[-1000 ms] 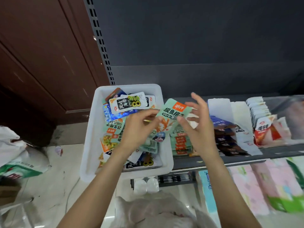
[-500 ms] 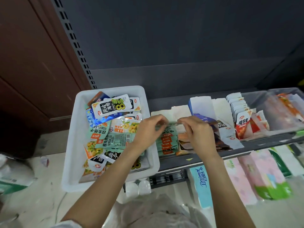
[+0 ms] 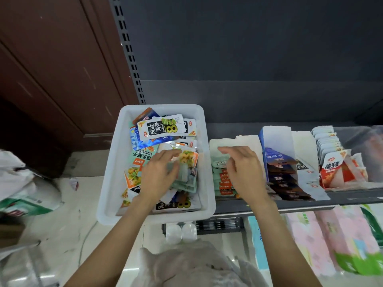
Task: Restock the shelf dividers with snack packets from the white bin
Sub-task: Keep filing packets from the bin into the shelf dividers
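Observation:
A white bin (image 3: 116, 162) sits at the shelf's left end, full of mixed snack packets, with a black-and-white packet (image 3: 161, 128) on top. My left hand (image 3: 159, 177) lies inside the bin, its fingers spread over a blurred pile of green packets (image 3: 184, 177) and a yellow-orange one (image 3: 187, 157). My right hand (image 3: 242, 168) hovers over the leftmost white divider (image 3: 248, 141), fingers stretched left, just above the row of green packets (image 3: 222, 185) standing in it. Whether it touches them is unclear.
To the right are dividers with dark blue packets (image 3: 279, 162), white ones (image 3: 306, 166) and red-and-white ones (image 3: 333, 168). The shelf's front edge (image 3: 310, 204) runs below them, above tissue packs (image 3: 342, 235). Bags (image 3: 20, 183) lie on the floor at left.
Both hands carried a green packet from the bin to the left divider. It now sits in the row, my left hand is back in the bin and my right hand stays over the divider.

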Tool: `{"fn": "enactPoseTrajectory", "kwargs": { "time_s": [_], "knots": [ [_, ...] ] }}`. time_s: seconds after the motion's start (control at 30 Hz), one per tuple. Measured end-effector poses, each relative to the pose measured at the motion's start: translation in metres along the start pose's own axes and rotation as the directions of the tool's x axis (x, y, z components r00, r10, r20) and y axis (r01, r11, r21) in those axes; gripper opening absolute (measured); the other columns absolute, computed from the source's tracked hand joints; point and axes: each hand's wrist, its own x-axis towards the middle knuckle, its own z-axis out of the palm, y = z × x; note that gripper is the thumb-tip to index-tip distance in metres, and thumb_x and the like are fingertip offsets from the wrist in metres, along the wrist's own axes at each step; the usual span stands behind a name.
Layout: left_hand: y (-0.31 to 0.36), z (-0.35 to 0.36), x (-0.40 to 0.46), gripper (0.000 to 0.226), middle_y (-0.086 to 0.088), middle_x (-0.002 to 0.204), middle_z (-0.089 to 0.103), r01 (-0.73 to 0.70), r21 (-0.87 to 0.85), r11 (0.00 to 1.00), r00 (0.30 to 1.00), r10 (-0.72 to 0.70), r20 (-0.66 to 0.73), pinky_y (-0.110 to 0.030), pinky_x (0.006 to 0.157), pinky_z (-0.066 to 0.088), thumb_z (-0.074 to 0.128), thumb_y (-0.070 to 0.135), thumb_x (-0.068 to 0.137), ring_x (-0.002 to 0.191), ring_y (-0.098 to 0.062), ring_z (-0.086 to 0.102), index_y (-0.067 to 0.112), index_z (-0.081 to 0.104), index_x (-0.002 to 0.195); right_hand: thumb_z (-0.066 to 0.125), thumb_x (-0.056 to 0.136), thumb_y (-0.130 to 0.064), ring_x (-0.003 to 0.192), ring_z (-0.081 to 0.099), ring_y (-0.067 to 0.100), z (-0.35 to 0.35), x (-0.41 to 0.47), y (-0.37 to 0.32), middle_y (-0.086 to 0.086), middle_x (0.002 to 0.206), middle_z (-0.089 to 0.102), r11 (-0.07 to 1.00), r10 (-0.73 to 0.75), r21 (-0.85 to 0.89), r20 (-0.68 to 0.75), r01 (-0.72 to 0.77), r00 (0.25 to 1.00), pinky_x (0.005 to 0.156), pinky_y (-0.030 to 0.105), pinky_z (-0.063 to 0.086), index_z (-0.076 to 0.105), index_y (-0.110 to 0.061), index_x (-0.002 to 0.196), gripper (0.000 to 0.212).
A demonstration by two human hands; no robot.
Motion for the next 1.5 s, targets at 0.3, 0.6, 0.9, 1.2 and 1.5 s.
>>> {"fn": "enactPoseTrajectory", "kwargs": {
  "time_s": [0.3,0.6,0.9,1.2,1.5],
  "knots": [
    [-0.067,-0.021,-0.028,0.039,-0.003,0.124,0.059,0.215,0.324,0.921,0.920,-0.302,0.249,-0.035,0.090,0.042,0.058,0.026,0.087,0.114,-0.025,0.052,0.016,0.057,0.124,0.057,0.092,-0.032,0.126,0.044,0.027,0.116,0.021,-0.069,0.010,0.140,0.046,0.982,-0.078,-0.067,0.707,0.176,0.703,0.105,0.040,0.038,0.030,-0.011,0.144,0.063],
    [-0.064,-0.029,-0.031,0.043,0.001,0.126,0.053,0.403,-0.189,0.896,0.915,-0.401,0.046,-0.031,0.087,0.050,0.060,0.016,0.088,0.110,-0.016,0.056,0.019,0.050,0.130,0.047,0.098,-0.027,0.079,0.062,0.017,0.097,0.013,-0.070,0.000,0.096,0.069,0.980,-0.116,-0.080,0.525,0.184,0.844,0.059,0.021,0.040,0.058,-0.023,0.124,0.028],
    [-0.003,-0.049,-0.006,0.014,-0.009,0.099,0.071,0.543,-0.730,0.415,0.807,-0.499,0.317,-0.049,0.084,0.054,0.065,0.020,0.087,0.094,-0.031,0.067,0.014,0.067,0.099,0.057,0.091,-0.003,0.096,0.064,0.008,0.052,0.016,-0.081,-0.003,0.108,0.065,0.556,0.189,0.625,0.546,-0.547,0.816,0.079,0.022,0.053,0.049,-0.017,0.114,0.028],
    [0.026,-0.038,0.018,0.019,0.008,0.100,0.071,-0.002,-0.292,0.957,0.965,0.078,0.250,-0.029,0.067,0.052,0.066,0.027,0.086,0.083,-0.009,0.064,0.022,0.069,0.104,0.063,0.089,-0.028,0.090,0.056,0.003,-0.011,0.006,-0.043,-0.011,0.106,0.061,0.977,0.086,0.187,0.106,-0.105,0.991,0.077,0.026,0.051,0.056,-0.029,0.113,0.025],
    [0.076,0.002,0.043,0.034,0.017,0.118,0.058,0.012,-0.383,0.924,0.985,0.056,0.165,-0.014,0.094,0.037,0.062,0.023,0.089,0.110,0.000,0.050,0.029,0.056,0.122,0.048,0.098,-0.026,0.062,0.062,0.021,-0.041,-0.011,0.019,0.009,0.079,0.069,0.958,0.278,0.137,-0.220,-0.253,0.935,0.053,0.035,0.050,0.054,-0.013,0.101,0.015]
  ]
}}
